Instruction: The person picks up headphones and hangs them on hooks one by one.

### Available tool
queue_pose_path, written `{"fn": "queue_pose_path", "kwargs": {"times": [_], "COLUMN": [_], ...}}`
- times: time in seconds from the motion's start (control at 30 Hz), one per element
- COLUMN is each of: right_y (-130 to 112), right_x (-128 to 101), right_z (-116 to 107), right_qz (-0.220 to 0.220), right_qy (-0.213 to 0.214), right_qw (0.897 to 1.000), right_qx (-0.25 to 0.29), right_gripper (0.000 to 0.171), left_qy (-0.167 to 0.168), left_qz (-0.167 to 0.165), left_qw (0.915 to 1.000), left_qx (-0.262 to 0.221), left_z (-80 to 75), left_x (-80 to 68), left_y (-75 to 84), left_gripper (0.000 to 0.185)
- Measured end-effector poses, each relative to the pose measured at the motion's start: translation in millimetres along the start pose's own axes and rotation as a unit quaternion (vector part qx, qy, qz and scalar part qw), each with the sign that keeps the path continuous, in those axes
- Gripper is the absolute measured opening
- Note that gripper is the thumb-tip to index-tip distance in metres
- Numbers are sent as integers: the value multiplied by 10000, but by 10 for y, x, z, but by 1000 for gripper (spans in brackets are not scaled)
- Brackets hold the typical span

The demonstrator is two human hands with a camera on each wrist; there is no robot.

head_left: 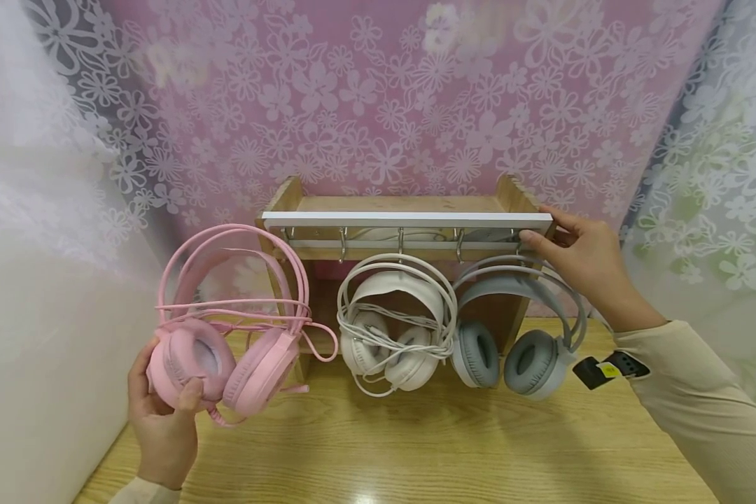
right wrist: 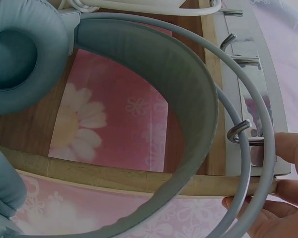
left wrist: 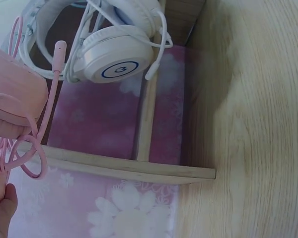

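Observation:
My left hand (head_left: 166, 392) grips one ear cup of a pink headset (head_left: 227, 329), held just left of a wooden hook rack (head_left: 409, 204). Its band and looped cable rise in front of the rack's left side. In the left wrist view the pink ear cup (left wrist: 15, 94) and its microphone boom (left wrist: 59, 47) show at the left. A white headset (head_left: 393, 322) hangs from a middle hook, a grey headset (head_left: 516, 329) from the right hook (right wrist: 238, 131). My right hand (head_left: 538, 225) pinches the rack's right end at the metal rail (right wrist: 248, 74), fingers (right wrist: 288, 148) beside the grey band (right wrist: 188, 99).
The rack stands at the back of a wooden table (head_left: 416, 441). Flowered lace curtains (head_left: 378, 105) close in the back and both sides. One bare hook (head_left: 343, 246) shows left of the white headset. The white ear cup (left wrist: 116, 62) hangs close to the pink cable.

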State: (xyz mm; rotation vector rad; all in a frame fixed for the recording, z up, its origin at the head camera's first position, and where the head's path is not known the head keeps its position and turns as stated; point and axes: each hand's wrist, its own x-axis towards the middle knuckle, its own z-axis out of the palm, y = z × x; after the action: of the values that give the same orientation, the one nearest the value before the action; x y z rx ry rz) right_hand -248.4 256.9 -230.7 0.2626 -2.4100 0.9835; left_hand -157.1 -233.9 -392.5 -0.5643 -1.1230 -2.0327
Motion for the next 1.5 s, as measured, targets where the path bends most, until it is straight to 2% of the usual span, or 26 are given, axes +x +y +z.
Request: {"fn": "queue_pose_path", "kwargs": {"times": [0.47,0.63,0.83,0.93,1.07,1.17,1.37,1.5], "right_y": [-3,4,9,9,2,0,4,4], "right_x": [-4,-11,-5,1,-1,-7,-16,-14], "right_z": [7,7,8,10,12,9,6,9], "right_qz": [-56,-55,26,9,-39,-45,-49,-76], "right_qy": [43,-10,3,61,84,59,36,33], "right_qw": [10000,9999,10000,10000,9999,9999,10000,10000], "right_qx": [41,88,70,72,90,86,49,44], "right_gripper": [60,60,62,61,60,60,60,60], "left_qy": [-143,-403,-860,-935,-738,-590,-605,-492], "left_qz": [156,25,-89,-225,-555,-754,-813,-1012], "left_qw": [9978,9951,9917,9885,9824,9794,9787,9685], "left_qx": [622,900,956,1171,1625,1775,1785,2222], "left_z": [-1,-18,-18,-6,14,20,17,-2], "left_x": [-73,-111,-164,-185,-204,-217,-238,-235], "left_y": [-108,-143,-207,-228,-238,-256,-302,-323], "left_gripper": [71,73,79,81,82,83,84,85]}}
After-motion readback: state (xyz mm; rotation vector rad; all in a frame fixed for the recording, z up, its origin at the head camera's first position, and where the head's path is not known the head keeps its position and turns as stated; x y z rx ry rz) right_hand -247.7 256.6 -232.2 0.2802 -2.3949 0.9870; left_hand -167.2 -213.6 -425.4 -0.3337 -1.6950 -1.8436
